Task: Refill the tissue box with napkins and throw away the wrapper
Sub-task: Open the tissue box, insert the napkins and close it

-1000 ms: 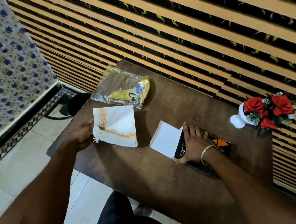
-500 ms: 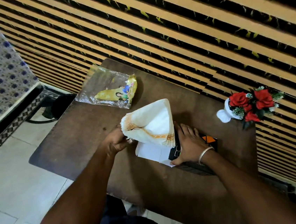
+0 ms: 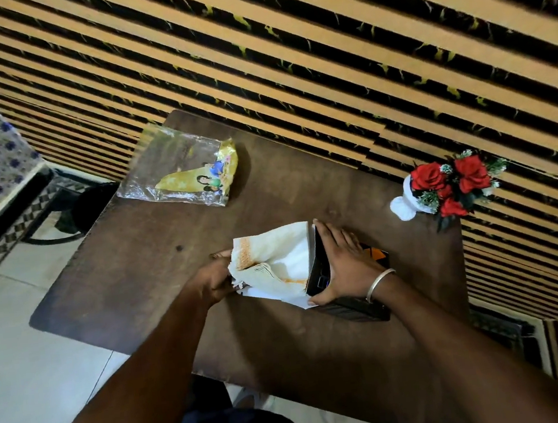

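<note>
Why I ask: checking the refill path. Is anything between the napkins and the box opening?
Nothing visible. The napkins, gripped by the left hand, meet the box's open end; its white flap lies out beneath them. The right hand rests on the box.

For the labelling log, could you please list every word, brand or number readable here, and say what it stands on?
No text can be read.
Wrapper: printed cartoon figures; any lettering is too blurred.
Tissue box: small marks on its end, too small to read.
Napkins: orange border pattern, no text.
</note>
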